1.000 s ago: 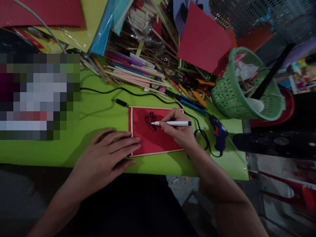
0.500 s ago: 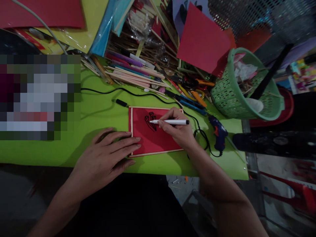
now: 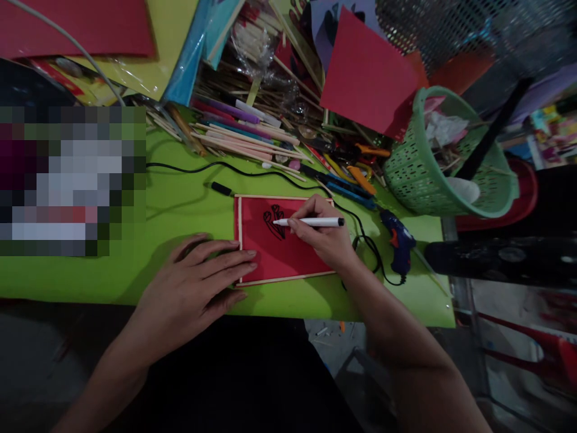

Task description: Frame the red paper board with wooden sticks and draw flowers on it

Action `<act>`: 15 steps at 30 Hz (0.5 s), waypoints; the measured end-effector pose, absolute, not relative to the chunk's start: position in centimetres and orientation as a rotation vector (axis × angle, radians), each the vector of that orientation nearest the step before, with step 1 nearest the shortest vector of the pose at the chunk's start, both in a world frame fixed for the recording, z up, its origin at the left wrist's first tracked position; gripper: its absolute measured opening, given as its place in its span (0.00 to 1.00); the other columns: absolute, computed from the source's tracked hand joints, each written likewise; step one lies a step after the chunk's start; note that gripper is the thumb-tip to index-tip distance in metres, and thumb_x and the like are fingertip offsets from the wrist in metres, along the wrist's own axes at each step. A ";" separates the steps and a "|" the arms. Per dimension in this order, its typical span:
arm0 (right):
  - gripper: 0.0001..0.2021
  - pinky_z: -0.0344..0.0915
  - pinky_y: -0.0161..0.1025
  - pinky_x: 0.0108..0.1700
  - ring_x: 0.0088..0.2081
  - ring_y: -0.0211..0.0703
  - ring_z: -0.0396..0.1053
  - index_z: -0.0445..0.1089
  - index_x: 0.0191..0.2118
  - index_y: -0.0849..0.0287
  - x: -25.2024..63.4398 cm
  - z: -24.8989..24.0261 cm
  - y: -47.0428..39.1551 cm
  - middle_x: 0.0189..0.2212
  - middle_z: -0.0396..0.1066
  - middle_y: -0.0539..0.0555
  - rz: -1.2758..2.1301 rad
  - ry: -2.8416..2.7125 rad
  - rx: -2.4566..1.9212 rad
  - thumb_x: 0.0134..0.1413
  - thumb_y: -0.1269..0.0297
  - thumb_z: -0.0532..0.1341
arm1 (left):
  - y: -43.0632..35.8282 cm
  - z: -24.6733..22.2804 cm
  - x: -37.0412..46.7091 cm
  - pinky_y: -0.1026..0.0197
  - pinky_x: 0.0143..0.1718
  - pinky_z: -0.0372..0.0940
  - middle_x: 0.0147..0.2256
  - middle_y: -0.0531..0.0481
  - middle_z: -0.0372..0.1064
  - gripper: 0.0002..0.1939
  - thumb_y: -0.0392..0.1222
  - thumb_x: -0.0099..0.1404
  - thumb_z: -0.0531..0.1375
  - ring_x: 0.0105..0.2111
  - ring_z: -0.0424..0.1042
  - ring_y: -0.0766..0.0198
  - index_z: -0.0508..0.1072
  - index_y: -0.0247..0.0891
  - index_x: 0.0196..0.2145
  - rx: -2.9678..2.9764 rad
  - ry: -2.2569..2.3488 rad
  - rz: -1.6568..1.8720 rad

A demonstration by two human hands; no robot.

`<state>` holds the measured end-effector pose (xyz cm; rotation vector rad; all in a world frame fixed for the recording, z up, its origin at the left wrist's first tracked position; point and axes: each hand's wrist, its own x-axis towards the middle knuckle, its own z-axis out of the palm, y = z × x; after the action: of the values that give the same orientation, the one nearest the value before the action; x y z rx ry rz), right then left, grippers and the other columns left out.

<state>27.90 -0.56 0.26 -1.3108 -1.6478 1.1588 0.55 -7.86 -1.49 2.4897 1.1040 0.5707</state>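
Observation:
A red card [image 3: 288, 261] edged with thin wooden sticks lies on the green table [image 3: 180, 204]. Black outlines of flowers with stems [image 3: 274, 221] are drawn on its upper middle. My right hand [image 3: 325, 233] grips a white marker [image 3: 315, 222] and rests on the card's right part, with the tip at the drawing. Flat and with fingers stretched out, my left hand [image 3: 202, 273] lies across the card's left edge. The black marker cap [image 3: 222, 189] sits just beyond the card's upper left corner.
A blue glue gun [image 3: 397, 243] with a black cord lies right of the card. Behind are wooden sticks [image 3: 243, 143], markers, a blue cutter [image 3: 345, 187] and a red sheet [image 3: 367, 75]. A green basket [image 3: 401, 159] holding scraps stands at the back right.
Both hands and the marker hold nearly the same place, and the drawing looks the same. The view has shifted very slightly.

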 end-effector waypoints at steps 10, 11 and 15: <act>0.08 0.57 0.36 0.29 0.26 0.36 0.62 0.68 0.31 0.55 28.0 0.4 -0.5 0.24 0.67 0.46 1.119 -1.648 -1.332 0.57 0.62 0.68 | -7.8 -1.4 0.5 0.42 0.66 0.54 0.59 0.57 0.75 0.23 0.48 0.73 0.60 0.60 0.70 0.53 0.68 0.55 0.64 2.468 1.107 0.580; 0.08 0.57 0.36 0.28 0.25 0.36 0.62 0.68 0.31 0.55 28.0 0.5 -0.5 0.23 0.67 0.45 1.118 -1.648 -1.332 0.57 0.62 0.67 | -7.8 -1.4 0.5 0.42 0.66 0.54 0.60 0.57 0.74 0.23 0.49 0.74 0.60 0.61 0.70 0.53 0.68 0.55 0.64 2.471 1.109 0.573; 0.09 0.57 0.36 0.28 0.25 0.36 0.61 0.67 0.30 0.55 27.9 0.6 -0.5 0.23 0.67 0.45 1.117 -1.644 -1.331 0.56 0.62 0.67 | -7.9 -1.5 0.4 0.42 0.66 0.54 0.59 0.56 0.75 0.23 0.49 0.73 0.60 0.60 0.71 0.53 0.68 0.55 0.64 2.468 1.119 0.566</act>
<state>27.95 -0.54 0.61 -1.3312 -1.6441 1.1165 0.44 -7.88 -1.47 2.4684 1.1195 0.5664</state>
